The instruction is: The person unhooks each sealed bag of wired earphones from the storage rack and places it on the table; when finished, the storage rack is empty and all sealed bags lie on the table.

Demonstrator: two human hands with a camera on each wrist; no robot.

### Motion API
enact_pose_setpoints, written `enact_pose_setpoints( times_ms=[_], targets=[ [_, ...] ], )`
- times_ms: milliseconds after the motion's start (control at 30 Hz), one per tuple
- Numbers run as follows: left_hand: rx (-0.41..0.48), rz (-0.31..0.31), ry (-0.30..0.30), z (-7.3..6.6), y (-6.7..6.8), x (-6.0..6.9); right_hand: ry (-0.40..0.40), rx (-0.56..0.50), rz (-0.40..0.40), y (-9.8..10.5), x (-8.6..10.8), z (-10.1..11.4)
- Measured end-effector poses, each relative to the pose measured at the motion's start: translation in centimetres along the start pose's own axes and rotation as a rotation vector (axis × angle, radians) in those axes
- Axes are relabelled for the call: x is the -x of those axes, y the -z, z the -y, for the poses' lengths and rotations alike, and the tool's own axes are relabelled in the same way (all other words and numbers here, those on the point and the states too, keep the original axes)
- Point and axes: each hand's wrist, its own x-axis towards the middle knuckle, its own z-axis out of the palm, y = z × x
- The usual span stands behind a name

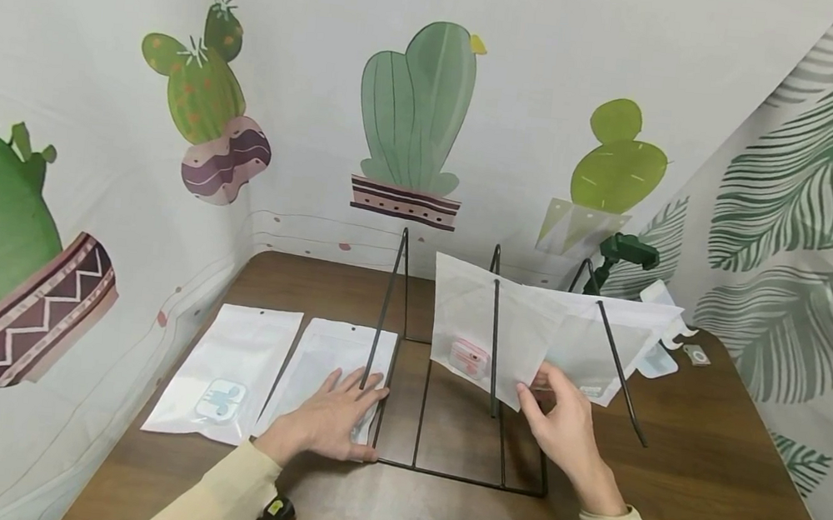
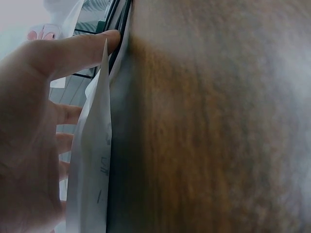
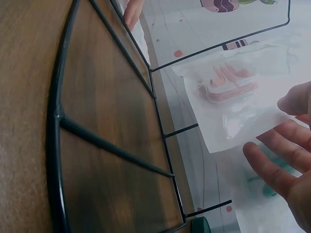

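- Right hand (image 1: 567, 421): thumb and fingertips nearly together, pinching the lower right corner of the pink-item pouch (image 1: 463, 323); other fingers loosely spread.
- That pouch hangs tilted on the middle arm of a black wire rack (image 1: 456, 476), wire through its top hole.
- Left hand (image 1: 334, 415): fingers wide apart, no grip. Rests over the flat pouch (image 1: 316, 359) beside the rack; thumb at the rack's front left corner.
- White pouch (image 1: 621, 330) on the rack's right arm, partly behind the pink one.
- Blue-item pouch (image 1: 229, 359) lies flat at far left.
- Surface: brown wood-grain table (image 1: 705, 472). Green stand (image 1: 629, 249) at back right, small square object (image 1: 696, 355) near it.
- Room: pale cloth backdrop (image 1: 321, 0), cactus and leaf prints.
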Motion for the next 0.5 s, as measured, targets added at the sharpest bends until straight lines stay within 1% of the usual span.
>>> enact_pose_setpoints(
  times_ms=[267,500],
  targets=[
    [-0.012,-0.008,-0.002,0.09,-0.11,-0.04,-0.002,-0.005,-0.041,-0.62,-0.22,0.18],
    [-0.013,0.005,0.003,0.12,-0.17,-0.01,-0.024,-0.023,-0.068,-0.90,-0.35,0.49]
  ],
)
